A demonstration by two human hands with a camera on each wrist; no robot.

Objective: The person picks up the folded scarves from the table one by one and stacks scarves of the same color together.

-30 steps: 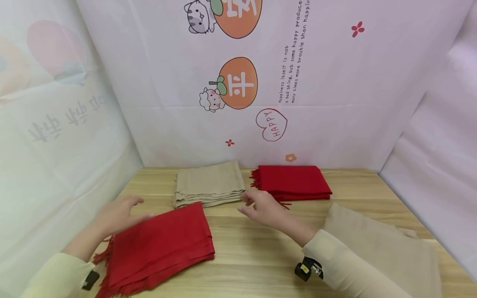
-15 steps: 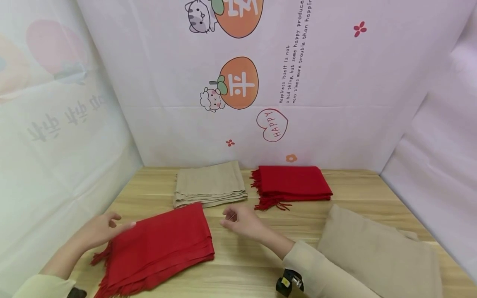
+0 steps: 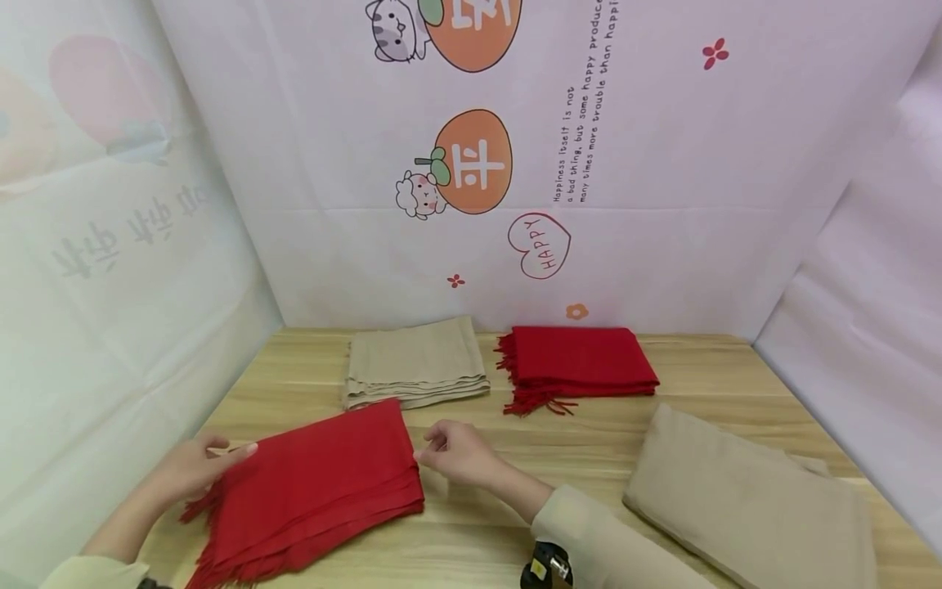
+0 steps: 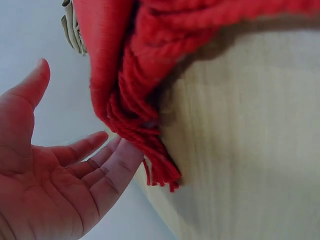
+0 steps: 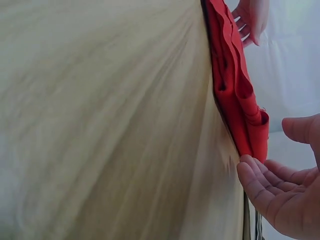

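A folded red scarf (image 3: 316, 483) with a fringe lies slanted on the wooden table at the front left. Along its far left side is my left hand (image 3: 184, 473), thumb spread from the fingers. The left wrist view shows the fingertips of this hand (image 4: 60, 187) touching the red fringe (image 4: 160, 162). My right hand (image 3: 459, 454) is at the scarf's right edge. In the right wrist view, that hand (image 5: 285, 192) has its fingertips at the folded red corner (image 5: 257, 137), with thumb well apart; whether they touch it I cannot tell.
Behind the scarf lies a folded beige cloth (image 3: 415, 356), beside another folded red fringed scarf (image 3: 577, 356). A larger folded beige cloth (image 3: 751, 499) covers the table's right front. White printed sheets (image 3: 640, 204) enclose the table (image 3: 508, 523) at the back and sides.
My right hand has moved left and toward me, from near the back red scarf to the front one's right edge. My left hand has lowered toward the front scarf's left side.
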